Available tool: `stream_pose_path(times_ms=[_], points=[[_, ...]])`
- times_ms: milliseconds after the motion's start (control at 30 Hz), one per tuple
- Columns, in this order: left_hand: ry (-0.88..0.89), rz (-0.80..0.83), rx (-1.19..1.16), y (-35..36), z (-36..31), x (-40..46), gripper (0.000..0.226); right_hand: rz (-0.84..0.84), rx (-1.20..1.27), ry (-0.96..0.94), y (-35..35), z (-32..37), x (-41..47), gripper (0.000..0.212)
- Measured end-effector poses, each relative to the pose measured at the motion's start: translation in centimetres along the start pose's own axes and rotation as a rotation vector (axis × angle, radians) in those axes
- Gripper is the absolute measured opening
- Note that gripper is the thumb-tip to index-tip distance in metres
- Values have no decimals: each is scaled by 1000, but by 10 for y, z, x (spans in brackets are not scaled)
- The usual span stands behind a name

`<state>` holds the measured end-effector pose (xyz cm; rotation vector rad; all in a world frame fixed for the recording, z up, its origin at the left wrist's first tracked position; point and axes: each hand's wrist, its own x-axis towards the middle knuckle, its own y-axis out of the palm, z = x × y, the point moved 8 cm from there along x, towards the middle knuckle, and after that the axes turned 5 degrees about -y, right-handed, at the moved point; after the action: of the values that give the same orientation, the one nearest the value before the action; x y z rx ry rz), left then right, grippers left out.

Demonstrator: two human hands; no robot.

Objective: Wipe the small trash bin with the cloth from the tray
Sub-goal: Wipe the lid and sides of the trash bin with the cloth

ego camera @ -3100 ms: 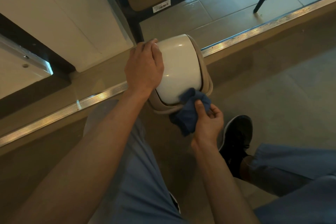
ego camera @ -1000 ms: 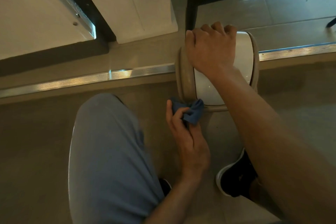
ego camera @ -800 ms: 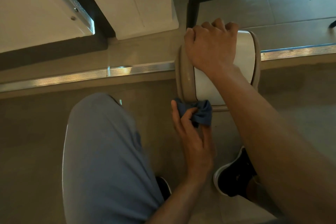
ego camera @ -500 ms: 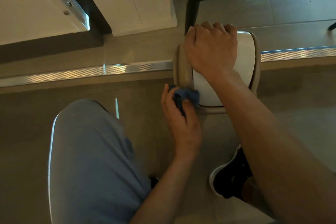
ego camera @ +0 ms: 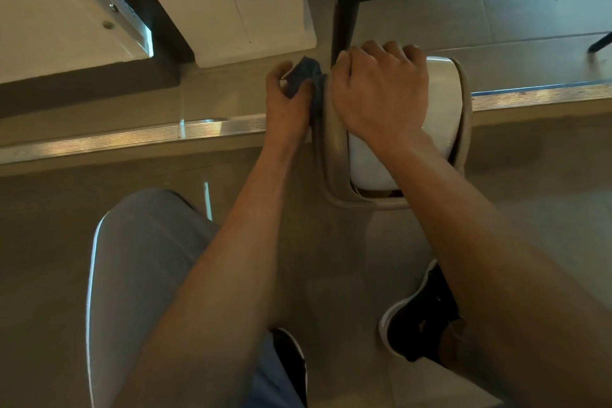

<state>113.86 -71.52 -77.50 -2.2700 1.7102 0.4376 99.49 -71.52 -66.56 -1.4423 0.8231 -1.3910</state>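
Observation:
The small trash bin (ego camera: pixel 442 109) stands on the floor, with a beige body and a white swing lid. My right hand (ego camera: pixel 377 96) grips its far left top edge, fingers curled over the rim. The crumpled blue cloth (ego camera: pixel 303 74) is held in my left hand (ego camera: pixel 286 103) and pressed against the bin's left side near the far corner. Part of the cloth is hidden between the hand and the bin.
A metal threshold strip (ego camera: pixel 132 136) crosses the floor behind the bin. A black furniture leg (ego camera: pixel 344 10) stands just beyond the bin, a white panel (ego camera: pixel 231 0) to its left. My black shoes (ego camera: pixel 420 318) and bent knee (ego camera: pixel 142 242) are in front.
Since 3.1 s ago the cloth has passed from my right hand to my left, and my right hand now holds the bin. In the last second the cloth slid from the bin's near left corner to its far left.

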Motion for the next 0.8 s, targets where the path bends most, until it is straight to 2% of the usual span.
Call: stream_pose_path(times_ms=[133, 267, 533, 733, 800], points=[[-58, -62, -76, -7, 24, -45, 33, 36, 7, -17, 0, 1, -1, 49], [-69, -99, -55, -19, 52, -99, 32, 3, 26, -3, -3, 0, -3, 48], [-107, 43, 161, 4, -1, 10, 43, 5, 41, -30, -1, 1, -1, 49], [-91, 27, 34, -11, 38, -58, 33, -13, 15, -9, -1, 1, -3, 47], [-103, 22, 71, -9, 31, -41, 33, -21, 12, -10, -1, 2, -3, 47]])
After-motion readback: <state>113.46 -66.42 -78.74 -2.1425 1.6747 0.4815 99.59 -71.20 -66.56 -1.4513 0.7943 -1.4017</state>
